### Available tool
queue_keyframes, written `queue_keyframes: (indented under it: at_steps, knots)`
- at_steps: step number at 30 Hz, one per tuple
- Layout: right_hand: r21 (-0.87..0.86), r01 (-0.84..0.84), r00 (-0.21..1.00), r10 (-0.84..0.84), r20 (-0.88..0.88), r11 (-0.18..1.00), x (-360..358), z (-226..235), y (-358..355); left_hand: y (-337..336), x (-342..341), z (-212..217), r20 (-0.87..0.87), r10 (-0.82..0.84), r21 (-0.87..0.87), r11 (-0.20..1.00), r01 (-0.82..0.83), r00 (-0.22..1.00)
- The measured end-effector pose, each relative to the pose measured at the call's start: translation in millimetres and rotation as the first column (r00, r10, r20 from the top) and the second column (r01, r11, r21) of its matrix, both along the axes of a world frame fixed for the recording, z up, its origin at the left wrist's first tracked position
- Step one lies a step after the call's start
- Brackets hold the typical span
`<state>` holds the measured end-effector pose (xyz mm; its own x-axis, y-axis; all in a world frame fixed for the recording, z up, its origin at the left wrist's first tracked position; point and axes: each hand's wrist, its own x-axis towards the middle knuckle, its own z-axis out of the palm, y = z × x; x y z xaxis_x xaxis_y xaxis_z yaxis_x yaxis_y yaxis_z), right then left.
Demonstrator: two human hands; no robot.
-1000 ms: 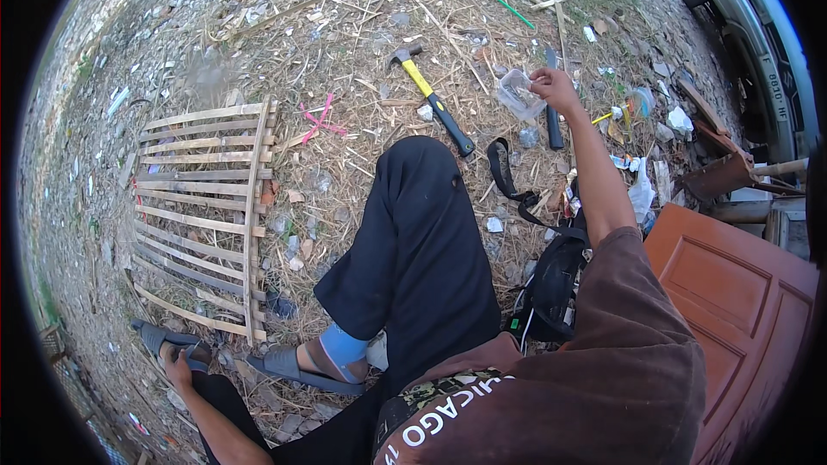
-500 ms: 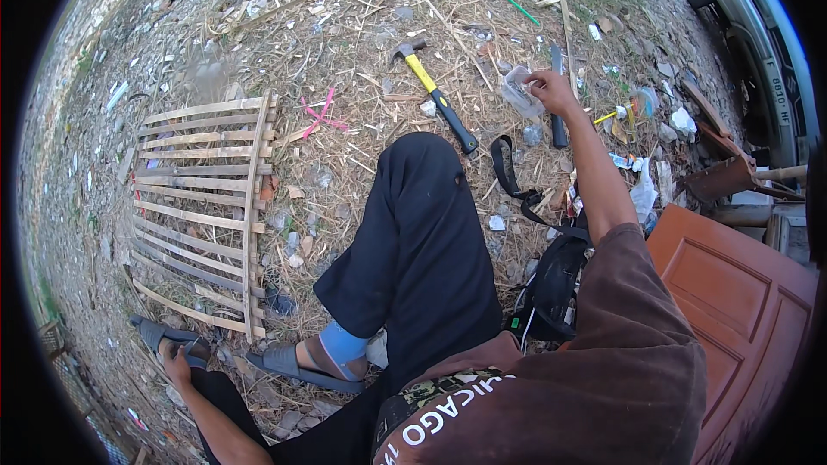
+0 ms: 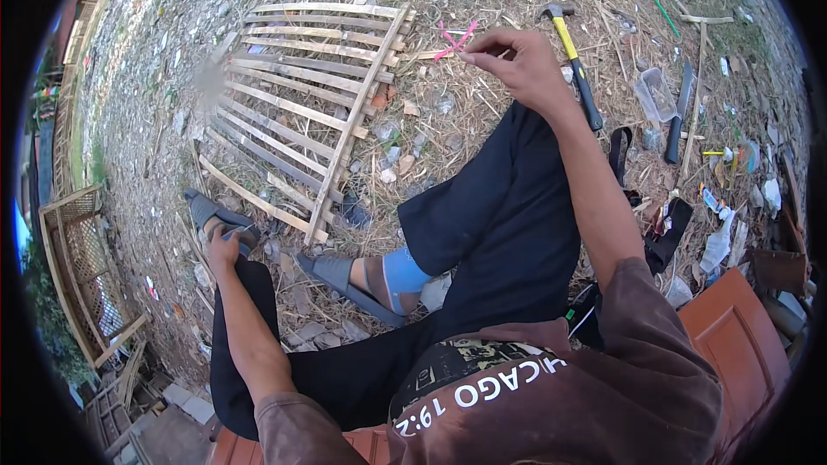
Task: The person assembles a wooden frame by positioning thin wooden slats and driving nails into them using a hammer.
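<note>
My right hand is raised above my bent knee, thumb and fingertips pinched together; anything between them is too small to make out. Behind its fingertips a pink ribbon-like cross lies on the ground. By my sandalled foot at the left is my left hand, fingers curled in, with something thin and dark at them that I cannot name. Ahead of it lies a slatted bamboo panel, its strips joined to a crossbar. A claw hammer with a yellow and black handle rests beyond my knee.
A clear plastic tub lies on the right beside a dark-handled knife. Nearer are a black strap and a reddish-brown panelled board. Dry straw, stones and litter cover the ground. A wooden lattice frame stands far left.
My right hand has left the plastic tub and moved left over my knee, fingers pinched. The view has swung left. My left hand stays by the foot.
</note>
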<state>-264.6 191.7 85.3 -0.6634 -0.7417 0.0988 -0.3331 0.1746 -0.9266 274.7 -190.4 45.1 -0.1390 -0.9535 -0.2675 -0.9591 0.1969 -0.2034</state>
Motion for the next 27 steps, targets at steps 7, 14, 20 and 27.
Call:
queue_keyframes:
  at_steps: [7,14,20,27]
  knots:
    - [0.153,-0.236,0.951,0.260,-0.167,0.960,58.7,-89.4,-119.0,31.7,-47.2,1.1,0.182,0.065,-0.015,0.998,-0.063,0.981]
    - [0.006,-0.239,0.954,0.236,-0.187,0.971,63.5,-105.3,-133.4,45.7,-43.0,8.2,0.243,0.103,-0.080,0.993,-0.086,0.965]
    - [-0.016,-0.297,0.866,0.262,-0.426,0.955,66.9,-125.5,-140.5,47.6,-46.7,5.1,0.255,0.101,-0.062,0.994,-0.088,0.962]
    - [-0.064,-0.298,0.897,0.256,-0.360,0.953,65.9,-130.5,-137.6,45.2,-45.6,5.8,0.264,0.110,-0.030,0.994,-0.106,0.958]
